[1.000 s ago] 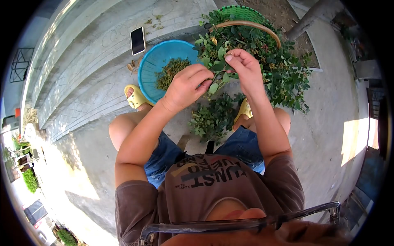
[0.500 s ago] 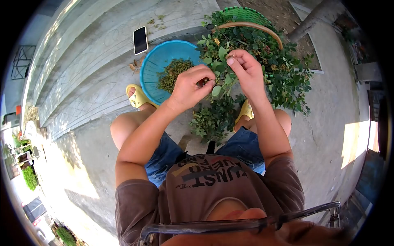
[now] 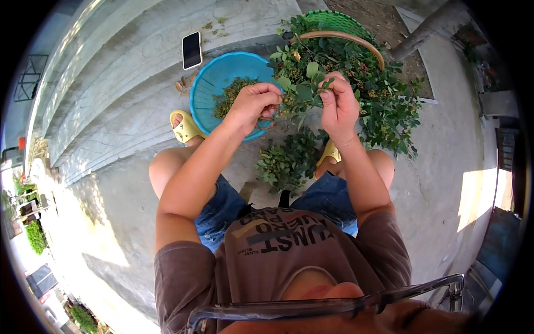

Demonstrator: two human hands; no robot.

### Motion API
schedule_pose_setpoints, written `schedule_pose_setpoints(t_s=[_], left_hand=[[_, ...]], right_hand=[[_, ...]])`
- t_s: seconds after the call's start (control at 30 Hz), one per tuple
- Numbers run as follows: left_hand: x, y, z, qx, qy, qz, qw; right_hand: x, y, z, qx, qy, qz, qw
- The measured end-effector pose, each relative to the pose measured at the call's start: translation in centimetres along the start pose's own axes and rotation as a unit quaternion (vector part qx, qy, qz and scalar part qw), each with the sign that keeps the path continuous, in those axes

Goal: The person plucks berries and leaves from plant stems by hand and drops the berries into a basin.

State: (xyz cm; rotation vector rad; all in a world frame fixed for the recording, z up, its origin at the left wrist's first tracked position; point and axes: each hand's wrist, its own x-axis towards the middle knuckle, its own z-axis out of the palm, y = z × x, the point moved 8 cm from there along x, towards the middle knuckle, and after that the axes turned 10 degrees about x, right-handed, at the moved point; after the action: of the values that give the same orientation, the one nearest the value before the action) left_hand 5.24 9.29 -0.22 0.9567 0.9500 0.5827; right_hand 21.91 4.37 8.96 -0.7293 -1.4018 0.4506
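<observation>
My right hand pinches a leafy green sprig at its right end, in front of the heaped branches. To the left, my left hand has its fingers pressed together at the sprig's other side, by the rim of a blue basin; a thin brown stem shows under the fingers. Small greenish-brown berries lie in the basin, partly hidden by my left hand. A green woven basket with a brown handle is piled with leafy, berry-bearing branches.
A phone lies on the concrete step above the basin. Cut leafy stems rest on the ground between my feet, which wear yellow clogs. Dry brown leaves lie left of the basin. A tree trunk stands at upper right.
My left hand has drawn slightly up and left, and a thin stem now shows below it. My right hand has moved slightly down, and the sprig's leaves have turned.
</observation>
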Motion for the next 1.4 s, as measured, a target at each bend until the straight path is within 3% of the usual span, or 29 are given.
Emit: schedule_pose_setpoints(t_s=[0.07, 0.17, 0.33, 0.4, 0.63, 0.73, 0.8, 0.87, 0.97, 1.0, 1.07, 1.1, 1.13, 1.2, 1.3, 1.4], left_hand=[[0.9, -0.5, -1.6, 0.016, 0.000, 0.016, 1.000], [-0.3, 2.4, -1.2, -0.005, 0.006, 0.068, 0.998], [-1.0, 4.3, -2.0, -0.095, 0.007, 0.111, 0.989], [-1.0, 4.4, -1.6, -0.117, -0.011, 0.111, 0.987], [-1.5, 4.9, -0.4, -0.185, -0.070, 0.113, 0.974], [-1.6, 5.0, 0.0, -0.190, -0.105, 0.117, 0.969], [-2.0, 5.3, 0.6, -0.199, -0.120, 0.114, 0.966], [-2.6, 5.5, 1.5, -0.207, -0.135, 0.110, 0.963], [-2.7, 3.9, 2.4, 0.003, -0.066, 0.077, 0.995], [-2.4, 3.3, 2.9, 0.002, -0.065, 0.076, 0.995], [-2.8, 4.8, 3.9, 0.305, 0.022, 0.236, 0.922], [-3.1, 5.3, 4.3, 0.360, 0.048, 0.252, 0.897], [-3.0, 5.1, 4.6, 0.360, 0.049, 0.251, 0.897], [-3.2, 5.7, 4.6, 0.429, 0.118, 0.301, 0.844], [-3.0, 6.1, 4.1, 0.435, 0.147, 0.301, 0.836], [-2.5, 6.1, 2.8, 0.317, 0.169, 0.306, 0.882]], right_hand=[[0.6, -0.8, -0.2, 0.001, -0.015, -0.045, 0.999], [0.3, 1.7, -1.6, 0.076, 0.043, 0.126, 0.988], [0.3, 4.5, -1.9, 0.211, 0.102, 0.223, 0.946], [-0.5, 5.4, -1.6, 0.294, 0.136, 0.324, 0.889], [-1.1, 6.6, -1.7, 0.321, 0.164, 0.370, 0.856], [-1.1, 7.2, -1.9, 0.273, 0.164, 0.369, 0.873], [-0.1, 6.3, -2.3, 0.228, 0.150, 0.281, 0.920], [0.2, 5.7, -2.4, 0.184, 0.140, 0.259, 0.938], [0.5, 4.8, -2.4, 0.082, 0.103, 0.242, 0.961], [0.6, 4.6, -2.2, 0.024, 0.076, 0.246, 0.966], [0.8, 4.4, -1.7, 0.027, 0.067, 0.253, 0.965], [0.8, 4.4, -1.4, 0.029, 0.060, 0.260, 0.963], [0.7, 4.6, -1.3, 0.029, 0.059, 0.261, 0.963], [0.5, 5.2, -1.0, 0.037, 0.056, 0.264, 0.962], [0.3, 5.4, -0.9, 0.040, 0.058, 0.276, 0.959], [0.5, 5.0, -0.7, 0.034, 0.053, 0.276, 0.959]])
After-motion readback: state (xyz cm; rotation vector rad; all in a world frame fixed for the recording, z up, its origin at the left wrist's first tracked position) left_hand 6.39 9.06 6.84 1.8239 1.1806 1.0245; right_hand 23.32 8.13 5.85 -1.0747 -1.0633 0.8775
